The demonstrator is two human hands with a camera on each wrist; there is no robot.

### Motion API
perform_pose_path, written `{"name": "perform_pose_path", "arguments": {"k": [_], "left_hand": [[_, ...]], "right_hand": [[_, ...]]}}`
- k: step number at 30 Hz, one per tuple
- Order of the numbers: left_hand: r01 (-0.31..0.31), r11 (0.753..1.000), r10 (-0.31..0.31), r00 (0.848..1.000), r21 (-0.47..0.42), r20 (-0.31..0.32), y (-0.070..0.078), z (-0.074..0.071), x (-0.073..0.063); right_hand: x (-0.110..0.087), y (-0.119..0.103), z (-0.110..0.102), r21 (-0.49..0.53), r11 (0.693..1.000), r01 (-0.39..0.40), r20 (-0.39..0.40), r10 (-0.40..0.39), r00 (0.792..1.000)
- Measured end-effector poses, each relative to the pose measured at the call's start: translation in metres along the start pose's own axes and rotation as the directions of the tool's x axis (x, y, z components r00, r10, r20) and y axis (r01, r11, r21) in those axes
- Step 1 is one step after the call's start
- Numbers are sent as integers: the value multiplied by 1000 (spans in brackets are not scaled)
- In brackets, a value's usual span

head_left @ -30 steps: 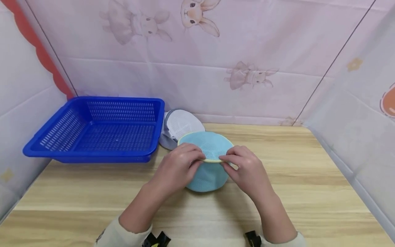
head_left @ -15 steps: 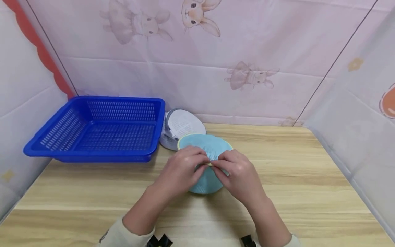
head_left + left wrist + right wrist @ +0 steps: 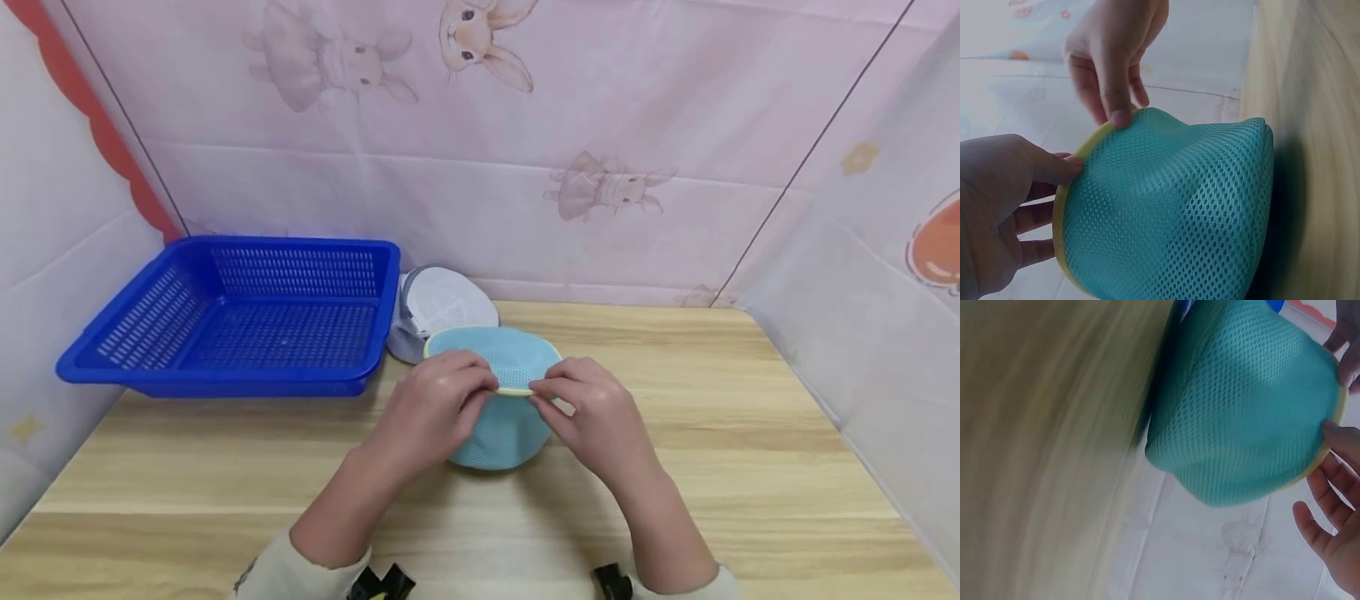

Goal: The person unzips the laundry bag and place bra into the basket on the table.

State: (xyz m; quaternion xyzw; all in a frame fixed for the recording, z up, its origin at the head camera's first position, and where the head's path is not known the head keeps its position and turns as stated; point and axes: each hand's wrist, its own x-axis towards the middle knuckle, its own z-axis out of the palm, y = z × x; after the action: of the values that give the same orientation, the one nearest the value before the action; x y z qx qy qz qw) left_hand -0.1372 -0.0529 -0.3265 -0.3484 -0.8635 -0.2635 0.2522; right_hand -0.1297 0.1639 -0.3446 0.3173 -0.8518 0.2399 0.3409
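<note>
Plainly, both forearms slant inward from the near edge of the head view, wrists bent slightly so that the hands meet close together over a turquoise mesh bag (image 3: 498,437). The left hand (image 3: 438,404) pinches the bag's yellow rim (image 3: 514,392) between thumb and fingers; the right hand (image 3: 592,404) pinches the same rim just beside it, leaving a short stretch of edging showing between them. Each thumb lies on the outer mesh, facing the person, with the index finger over the inner side. In the right wrist view the right hand's outer fingers fan loosely away from the cloth.

The bag stands mouth up in the middle of the tabletop (image 3: 750,450), its opening spread wide toward the back; whether its base touches the wood is hard to tell. Behind it and to the left sits a white-and-grey mesh bag (image 3: 450,302), partly overlapped by the turquoise one from this angle. Left of that is a blue plastic basket (image 3: 225,385) with slotted walls. Cream sleeves (image 3: 300,575) cover the lower forearms, and black fittings (image 3: 393,582) show near the wrists.
</note>
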Motion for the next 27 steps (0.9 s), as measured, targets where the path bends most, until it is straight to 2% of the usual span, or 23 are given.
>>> {"name": "perform_pose_path", "arguments": {"k": [4,11,18,27], "left_hand": [[11,1000,-11,1000,1,1,-2,-2,1],[31,1000,-31,999,-3,10,-1,-3,0],[-5,1000,5,1000,15,12,2,0,0],[-24,999,24,1000,23,-2,3,4,-1]], "right_hand": [[0,3,-2,-7,1000,-18,14,18,1000],[0,1,-2,-29,1000,-5,7,5,1000],[1,-7,0,6,1000,22,8,-22,1000],[3,-11,2,27,999,17,23,-18,1000]]}}
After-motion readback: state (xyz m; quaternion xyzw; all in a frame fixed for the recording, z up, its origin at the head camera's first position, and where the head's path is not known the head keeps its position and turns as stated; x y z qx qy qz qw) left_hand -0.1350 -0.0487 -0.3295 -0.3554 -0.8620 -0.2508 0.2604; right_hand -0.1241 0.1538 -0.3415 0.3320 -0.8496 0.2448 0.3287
